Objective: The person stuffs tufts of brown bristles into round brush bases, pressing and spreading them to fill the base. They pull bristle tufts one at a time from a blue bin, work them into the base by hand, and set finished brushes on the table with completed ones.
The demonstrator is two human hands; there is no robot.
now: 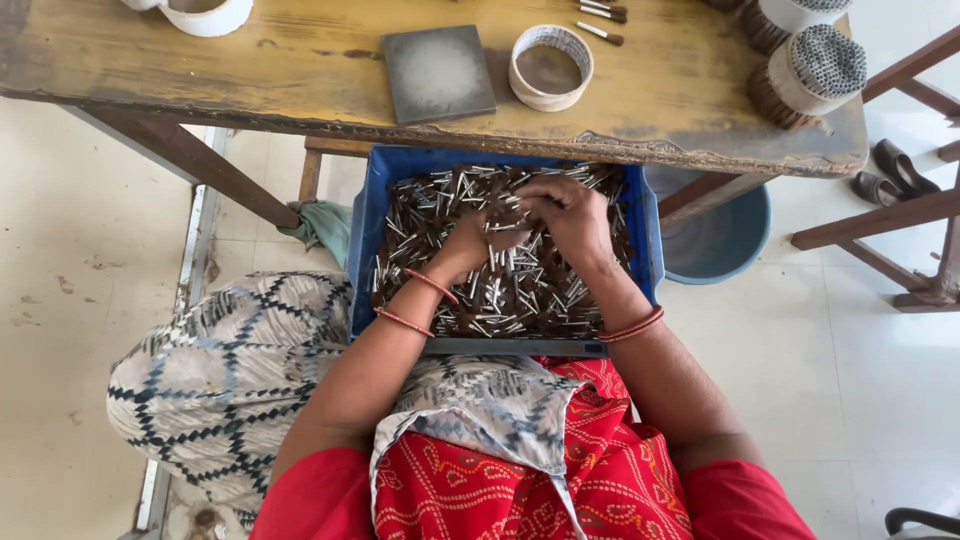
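A loose heap of small brushes with short silver metal ferrules and dark brown bristle tufts fills a blue plastic crate resting on the person's lap, just under the near edge of the desk. The brushes lie criss-crossed, with no shared long axis. Both hands are sunk into the far middle of the heap and touch one another: the left hand is curled around a small bunch of brushes, and the right hand is bent over the same bunch, its fingertips pinched down into it. The pile lies directly beneath and around both hands, so neither is nearer. Beyond the crate, on the worn yellow wooden desk, sit a grey square slab, a round white ring-shaped container, and at the right end two banded round bundles of brushes. A blue-grey basin stands on the floor under the desk.
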